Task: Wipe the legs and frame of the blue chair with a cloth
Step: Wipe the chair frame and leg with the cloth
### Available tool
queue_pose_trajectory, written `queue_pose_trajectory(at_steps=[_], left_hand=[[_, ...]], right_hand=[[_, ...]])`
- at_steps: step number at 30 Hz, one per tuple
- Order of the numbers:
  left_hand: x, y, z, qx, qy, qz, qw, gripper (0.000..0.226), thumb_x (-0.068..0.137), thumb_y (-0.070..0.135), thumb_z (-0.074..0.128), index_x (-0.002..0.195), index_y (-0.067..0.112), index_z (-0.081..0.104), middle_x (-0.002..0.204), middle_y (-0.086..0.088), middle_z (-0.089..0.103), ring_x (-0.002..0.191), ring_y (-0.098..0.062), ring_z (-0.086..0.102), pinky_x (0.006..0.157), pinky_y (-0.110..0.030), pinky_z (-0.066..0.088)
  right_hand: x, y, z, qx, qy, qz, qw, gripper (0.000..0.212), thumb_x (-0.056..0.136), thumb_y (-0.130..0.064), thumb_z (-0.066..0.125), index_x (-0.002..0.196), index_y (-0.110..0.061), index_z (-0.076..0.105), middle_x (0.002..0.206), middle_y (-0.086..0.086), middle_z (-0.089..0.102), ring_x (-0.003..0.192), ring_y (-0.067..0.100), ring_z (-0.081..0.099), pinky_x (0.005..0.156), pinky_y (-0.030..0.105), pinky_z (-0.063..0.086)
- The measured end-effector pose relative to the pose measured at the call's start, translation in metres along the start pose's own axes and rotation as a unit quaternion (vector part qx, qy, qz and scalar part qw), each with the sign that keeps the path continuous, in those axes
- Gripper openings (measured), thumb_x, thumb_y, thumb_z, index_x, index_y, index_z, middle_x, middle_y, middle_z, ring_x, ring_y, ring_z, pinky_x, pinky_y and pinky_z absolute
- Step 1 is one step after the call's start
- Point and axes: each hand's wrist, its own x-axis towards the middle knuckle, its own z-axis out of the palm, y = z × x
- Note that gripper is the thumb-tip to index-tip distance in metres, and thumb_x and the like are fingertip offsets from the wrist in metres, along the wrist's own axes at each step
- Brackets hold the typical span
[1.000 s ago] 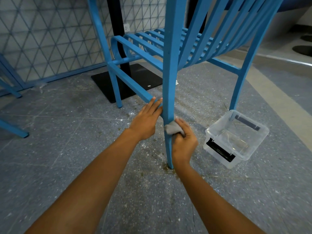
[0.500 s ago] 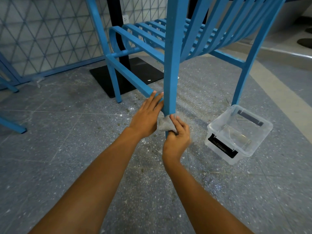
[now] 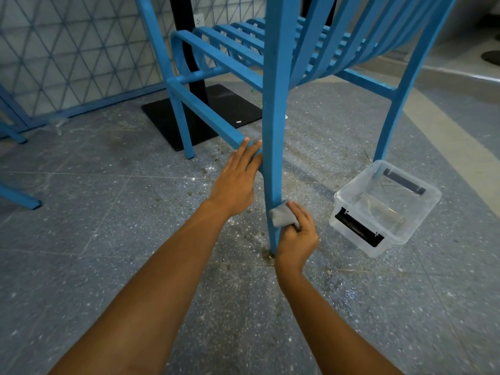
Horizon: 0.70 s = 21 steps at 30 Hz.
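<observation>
**Gritty grey floor point(image 3: 108, 217) beneath one blue chair point(image 3: 319, 52)**

Dust and crumbs speckle the tiles up to a triangle-patterned wall point(image 3: 67, 50). Three chair legs show; a fourth is probably hidden. One grey cloth point(image 3: 280, 216) presses low on the nearest leg point(image 3: 273, 158), gripped in the right hand's point(image 3: 296, 235) curled fingers. The left hand point(image 3: 235, 182) lies flat, fingers straight, on the side rail point(image 3: 200, 112). One clear tub point(image 3: 359, 246) stands near.

both arms outstretched, left hand point(image 3: 238, 182) flat with fingers straight, right hand point(image 3: 297, 236) gripping the cloth point(image 3: 281, 217).
</observation>
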Motion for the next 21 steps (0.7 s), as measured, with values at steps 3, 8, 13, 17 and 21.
queue_pose_trajectory(at_steps=[3, 8, 13, 17, 21], left_hand=[[0.000, 0.001, 0.000, -0.010, 0.007, -0.001, 1.000, 0.075, 0.082, -0.004, 0.051, 0.147, 0.012, 0.016, 0.158, -0.005, 0.011, 0.146, -0.024, -0.002, 0.118, -0.041, 0.005], [0.000, 0.000, 0.001, -0.019, 0.012, 0.002, 1.000, 0.073, 0.082, -0.004, 0.050, 0.147, 0.010, 0.019, 0.157, -0.007, 0.013, 0.146, -0.025, -0.001, 0.119, -0.042, 0.007], [0.000, 0.002, 0.004, -0.032, 0.025, 0.002, 0.999, 0.072, 0.081, -0.003, 0.052, 0.145, 0.008, 0.022, 0.156, -0.009, 0.017, 0.146, -0.028, 0.002, 0.117, -0.044, 0.010], [0.000, 0.003, 0.006, -0.035, 0.041, -0.001, 0.999, 0.074, 0.080, -0.004, 0.054, 0.145, 0.007, 0.022, 0.156, -0.010, 0.019, 0.146, -0.028, 0.004, 0.115, -0.040, 0.006], [0.000, 0.004, 0.008, -0.034, 0.043, -0.004, 0.998, 0.074, 0.080, -0.004, 0.055, 0.145, 0.007, 0.022, 0.156, -0.009, 0.019, 0.146, -0.028, 0.004, 0.114, -0.039, 0.004]], right_hand=[[-0.004, -0.004, 0.008, 0.039, 0.017, -0.015, 0.999, 0.035, 0.079, 0.018, 0.053, 0.107, 0.002, 0.066, 0.123, 0.015, 0.057, 0.113, 0.019, 0.054, 0.079, -0.001, 0.043], [-0.017, 0.002, 0.024, 0.039, -0.006, 0.011, 0.999, 0.041, 0.081, 0.017, 0.052, 0.114, -0.005, 0.064, 0.137, 0.012, 0.051, 0.127, 0.016, 0.048, 0.105, 0.029, 0.043], [-0.020, 0.010, 0.024, 0.030, -0.008, 0.032, 0.999, 0.045, 0.079, 0.019, 0.051, 0.112, -0.010, 0.065, 0.136, 0.011, 0.051, 0.128, 0.018, 0.048, 0.104, 0.043, 0.044], [-0.020, 0.019, 0.020, 0.004, -0.016, 0.037, 0.999, 0.040, 0.080, 0.018, 0.053, 0.109, -0.006, 0.066, 0.134, 0.012, 0.053, 0.128, 0.017, 0.048, 0.105, 0.038, 0.044], [-0.021, 0.031, 0.015, 0.000, -0.021, 0.060, 0.998, 0.040, 0.078, 0.022, 0.050, 0.107, -0.001, 0.066, 0.132, 0.014, 0.054, 0.127, 0.018, 0.048, 0.103, 0.021, 0.039]])
